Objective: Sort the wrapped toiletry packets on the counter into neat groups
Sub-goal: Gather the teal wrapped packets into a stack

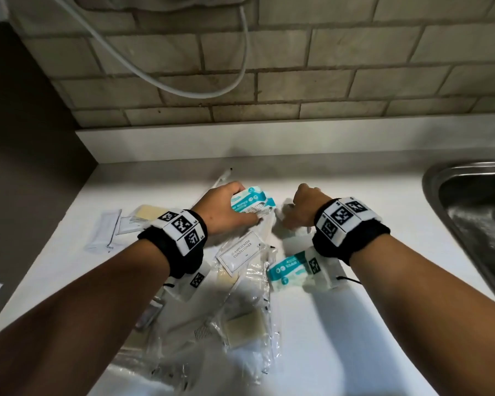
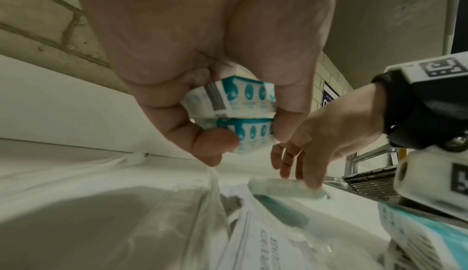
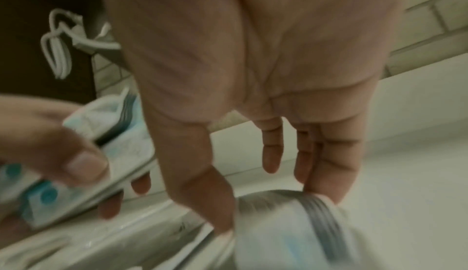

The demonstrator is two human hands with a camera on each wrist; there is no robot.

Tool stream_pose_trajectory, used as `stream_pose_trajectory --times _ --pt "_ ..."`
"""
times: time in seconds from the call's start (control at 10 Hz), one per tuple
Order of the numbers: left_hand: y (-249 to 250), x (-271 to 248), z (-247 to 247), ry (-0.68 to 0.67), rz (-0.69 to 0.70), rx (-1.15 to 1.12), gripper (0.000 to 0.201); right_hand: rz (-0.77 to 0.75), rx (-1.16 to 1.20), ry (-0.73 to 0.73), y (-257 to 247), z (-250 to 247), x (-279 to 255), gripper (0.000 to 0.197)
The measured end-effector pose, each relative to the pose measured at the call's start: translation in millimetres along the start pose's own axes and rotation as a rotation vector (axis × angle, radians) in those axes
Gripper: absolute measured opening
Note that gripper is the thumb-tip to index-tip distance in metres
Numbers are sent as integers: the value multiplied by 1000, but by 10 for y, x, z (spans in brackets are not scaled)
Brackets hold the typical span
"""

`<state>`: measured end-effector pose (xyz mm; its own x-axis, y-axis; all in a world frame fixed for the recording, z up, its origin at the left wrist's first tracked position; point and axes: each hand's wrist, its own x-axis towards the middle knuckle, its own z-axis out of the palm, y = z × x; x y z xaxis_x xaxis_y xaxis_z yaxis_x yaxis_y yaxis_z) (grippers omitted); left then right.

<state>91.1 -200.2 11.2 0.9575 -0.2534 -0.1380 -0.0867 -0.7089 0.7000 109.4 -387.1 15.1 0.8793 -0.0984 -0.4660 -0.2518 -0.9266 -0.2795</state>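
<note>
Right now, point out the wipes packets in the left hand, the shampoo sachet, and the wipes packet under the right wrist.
wipes packets [image 2: 240, 102], left wrist view, printed side of the upper packet.
shampoo sachet [image 1: 240, 252], head view, label centre.
loose wipes packet [image 1: 287, 270], head view, teal front.

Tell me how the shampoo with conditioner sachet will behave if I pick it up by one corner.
The shampoo with conditioner sachet looks flat and thin, so probably light and somewhat floppy. Its glossy wrapper, lying on other clear-wrapped packets, may slip or drag neighbours along.
</note>
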Motion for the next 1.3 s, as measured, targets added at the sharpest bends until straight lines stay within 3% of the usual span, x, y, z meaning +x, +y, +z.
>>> stream_pose_trajectory --times 0.1,0.2,0.3,0.4,0.5,0.6,0.9,1.0,1.1,1.2,1.3 --pt "-25 -2 -18 4 1 11 33 -50 58 -66 23 -105 -58 19" --pt "-52 4 -18 6 -6 9 32 -7 148 -75 -11 -178 -69 40" --pt "-58 -5 -17 3 -1 23 32 -4 146 -35 -26 -194 -79 44" --pt "-39 -9 -22 6 10 10 31 -27 210 -17 -61 -193 -77 43" --pt "2 -15 -35 11 20 4 33 66 631 -56 -54 -89 -26 25" --pt "30 -26 -53 20 27 -2 33 46 662 -52 -10 -95 -49 24" --pt "49 -62 -73 26 18 -15 30 19 284 -33 295 -167 51 18" --pt "108 -52 -39 -3 28 -30 29 16 189 -12 353 -99 69 39" --pt "170 -38 -9 -13 22 -91 30 -25 74 -55 316 -50 -3 49" --pt "207 -46 -2 5 33 -62 29 -111 0 5 307 -51 -185 50" --pt "209 -90 5 17 36 -88 27 -208 180 77 346 -47 -424 37"
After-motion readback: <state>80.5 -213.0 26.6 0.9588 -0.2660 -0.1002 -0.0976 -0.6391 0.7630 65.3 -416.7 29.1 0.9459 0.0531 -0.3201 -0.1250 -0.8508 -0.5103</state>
